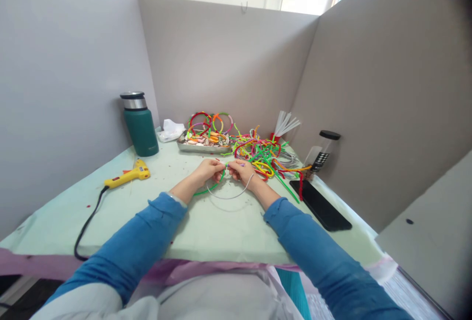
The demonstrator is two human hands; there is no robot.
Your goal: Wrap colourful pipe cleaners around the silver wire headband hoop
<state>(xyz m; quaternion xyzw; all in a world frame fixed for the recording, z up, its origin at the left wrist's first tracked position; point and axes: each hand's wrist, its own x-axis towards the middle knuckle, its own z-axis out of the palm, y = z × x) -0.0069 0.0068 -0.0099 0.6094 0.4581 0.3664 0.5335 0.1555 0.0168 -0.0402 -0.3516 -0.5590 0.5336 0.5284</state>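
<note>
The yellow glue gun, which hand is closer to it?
Left. The left hand works at the table's middle, with the yellow glue gun lying off to its left. The right hand sits just beyond, farther away.

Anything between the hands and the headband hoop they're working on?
Nothing visible. Left hand and right hand both grip the grey headband hoop directly, with a green pipe cleaner at it; the pipe-cleaner pile lies behind.

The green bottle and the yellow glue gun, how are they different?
The green bottle stands upright by the wall; the yellow glue gun lies on its side nearer the table edge. The bottle is taller and fatter, the glue gun slim and low. The glue gun trails a black cord; the bottle has a silver cap. Both sit on the pale green table cover, left of the hands.
</note>
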